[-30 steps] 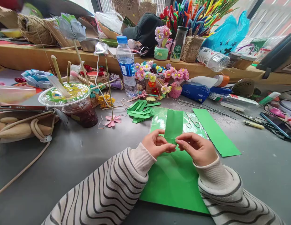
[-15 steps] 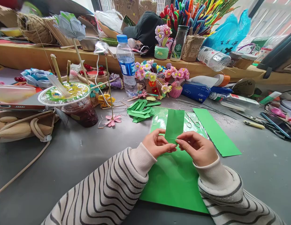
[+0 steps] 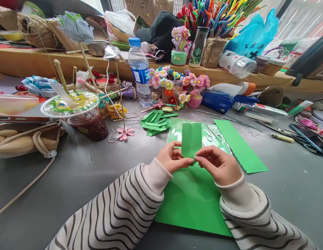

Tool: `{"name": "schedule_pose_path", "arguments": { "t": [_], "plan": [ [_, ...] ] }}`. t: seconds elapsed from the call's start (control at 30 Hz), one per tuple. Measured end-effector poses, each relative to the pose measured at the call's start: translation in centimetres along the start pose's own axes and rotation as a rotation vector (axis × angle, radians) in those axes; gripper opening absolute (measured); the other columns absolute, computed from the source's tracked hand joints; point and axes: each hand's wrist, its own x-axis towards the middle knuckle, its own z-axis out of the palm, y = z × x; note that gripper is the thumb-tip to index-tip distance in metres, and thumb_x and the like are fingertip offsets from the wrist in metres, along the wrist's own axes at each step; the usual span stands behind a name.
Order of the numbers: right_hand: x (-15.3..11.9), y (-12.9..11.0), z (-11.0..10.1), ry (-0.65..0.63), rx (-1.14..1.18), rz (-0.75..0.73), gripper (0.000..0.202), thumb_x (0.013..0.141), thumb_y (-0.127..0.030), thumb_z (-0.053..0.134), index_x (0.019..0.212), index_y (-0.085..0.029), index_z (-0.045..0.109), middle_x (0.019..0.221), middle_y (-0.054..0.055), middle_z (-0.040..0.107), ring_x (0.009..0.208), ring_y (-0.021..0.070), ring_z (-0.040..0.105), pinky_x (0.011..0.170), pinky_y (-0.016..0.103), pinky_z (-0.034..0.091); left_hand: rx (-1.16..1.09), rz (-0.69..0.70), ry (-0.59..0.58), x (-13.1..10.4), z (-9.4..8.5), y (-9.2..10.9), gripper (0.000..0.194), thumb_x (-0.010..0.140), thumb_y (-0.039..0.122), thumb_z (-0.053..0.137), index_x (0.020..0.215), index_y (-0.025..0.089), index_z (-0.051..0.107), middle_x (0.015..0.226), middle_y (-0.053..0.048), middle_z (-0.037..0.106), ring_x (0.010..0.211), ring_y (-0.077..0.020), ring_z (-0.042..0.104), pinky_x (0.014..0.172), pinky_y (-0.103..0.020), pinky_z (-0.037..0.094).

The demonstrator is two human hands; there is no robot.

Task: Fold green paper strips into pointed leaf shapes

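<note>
A dark green strip of paper (image 3: 191, 139) stands upright between my hands, with a fold along its lower edge. My left hand (image 3: 175, 158) pinches the bottom left of the strip between thumb and fingers. At the lower right corner, my right hand (image 3: 221, 165) grips the same strip with thumb and forefinger. Beneath both hands lies a large green sheet in a clear sleeve (image 3: 192, 205). Scissors (image 3: 214, 134) rest on its far part. To the right is a longer bright green paper strip (image 3: 241, 147); a pile of small green paper pieces (image 3: 156, 123) lies behind on the left.
A lidded drink cup (image 3: 85, 121) and a pink paper flower on a stick (image 3: 124, 133) stand to the left. Behind are a water bottle (image 3: 139, 74), crocheted flowers (image 3: 177, 83) and a blue tissue pack (image 3: 217, 101). Thin wires (image 3: 229, 119) and a phone (image 3: 309, 137) lie to the right.
The paper strip has shifted slightly left and down in my hands. My left hand has moved a little left; my right hand keeps nearly the same place.
</note>
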Motion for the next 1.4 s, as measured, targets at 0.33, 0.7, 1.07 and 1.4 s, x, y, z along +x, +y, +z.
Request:
{"name": "schedule_pose_path", "arguments": {
  "t": [0.33, 0.7, 1.07, 1.4],
  "plan": [
    [0.1, -0.4, -0.2, 0.044, 0.062, 0.086, 0.016, 0.065, -0.021, 0.057, 0.079, -0.018, 0.052, 0.061, 0.000, 0.056, 0.052, 0.0108, 0.054, 0.050, 0.023, 0.047, -0.083, -0.001, -0.001, -0.3, 0.3, 0.9, 0.052, 0.046, 0.011, 0.068, 0.083, 0.016, 0.032, 0.053, 0.003, 0.057, 0.046, -0.0098, 0.053, 0.048, -0.025, 0.043],
    [0.4, 0.3, 0.2, -0.213, 0.161, 0.292, 0.017, 0.066, -0.029, 0.055, 0.059, -0.015, 0.061, 0.056, 0.001, 0.058, 0.047, 0.0084, 0.048, 0.047, 0.021, 0.042, -0.082, 0.010, -0.021, 0.1, -0.2, 1.1, 0.037, 0.053, 0.016, 0.065, 0.080, 0.014, 0.041, 0.051, 0.005, 0.053, 0.049, -0.0063, 0.049, 0.045, -0.018, 0.037],
    [0.3, 0.2, 0.7, -0.141, 0.233, 0.343, 0.014, 0.062, -0.027, 0.059, 0.054, -0.016, 0.062, 0.049, -0.002, 0.057, 0.040, 0.0053, 0.045, 0.042, 0.018, 0.039, -0.029, 0.001, -0.015, 0.0, -0.1, 1.2, 0.035, 0.052, 0.019, 0.065, 0.076, 0.014, 0.041, 0.046, 0.006, 0.048, 0.044, -0.0048, 0.043, 0.043, -0.017, 0.032],
    [0.1, -0.2, 0.8, -0.125, 0.121, 0.264, 0.014, 0.063, -0.028, 0.057, 0.056, -0.016, 0.057, 0.052, -0.001, 0.054, 0.043, 0.0077, 0.046, 0.044, 0.021, 0.040, -0.018, -0.002, 0.012, 0.0, -0.1, 0.9, 0.037, 0.050, 0.021, 0.067, 0.077, 0.014, 0.042, 0.047, 0.006, 0.047, 0.044, -0.0046, 0.042, 0.044, -0.018, 0.033]
  ]
}}
